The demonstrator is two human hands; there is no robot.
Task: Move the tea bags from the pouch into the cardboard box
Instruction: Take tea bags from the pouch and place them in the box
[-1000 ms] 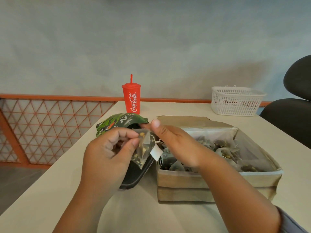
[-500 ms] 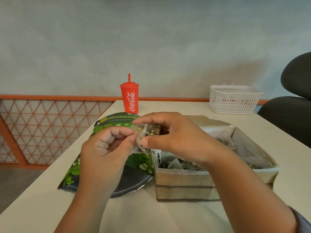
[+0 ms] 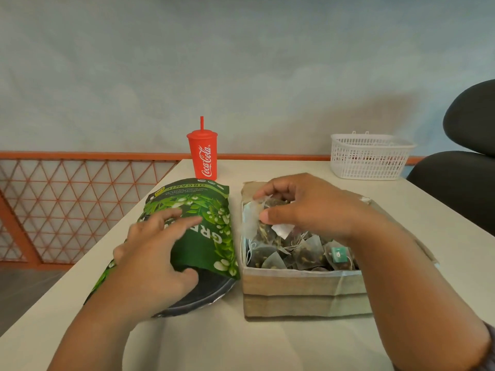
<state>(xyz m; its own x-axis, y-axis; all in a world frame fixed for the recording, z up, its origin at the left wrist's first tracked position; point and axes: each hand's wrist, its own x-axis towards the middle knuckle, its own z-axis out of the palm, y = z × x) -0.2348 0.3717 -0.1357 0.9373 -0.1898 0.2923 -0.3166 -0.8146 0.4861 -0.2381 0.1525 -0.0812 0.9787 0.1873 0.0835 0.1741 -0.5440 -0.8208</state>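
Note:
A green tea pouch (image 3: 203,226) printed with leaves lies flat on the table, its dark open mouth facing me. My left hand (image 3: 152,258) rests on the pouch with fingers spread, thumb at the mouth's edge. To the right stands a cardboard box (image 3: 300,293) holding several pyramid tea bags (image 3: 302,254). My right hand (image 3: 308,207) hovers over the box's far left corner, pinching one tea bag (image 3: 273,207) between thumb and fingers, its white tag hanging below.
A red Coca-Cola cup (image 3: 202,153) with a straw stands behind the pouch. A white plastic basket (image 3: 369,156) sits at the table's far right. A black chair (image 3: 460,167) is beyond the right edge. An orange lattice railing (image 3: 67,204) runs past the left edge.
My right hand has carried the tea bag right, from above the pouch to over the box. My left hand let go of it and dropped onto the pouch, which now lies flat.

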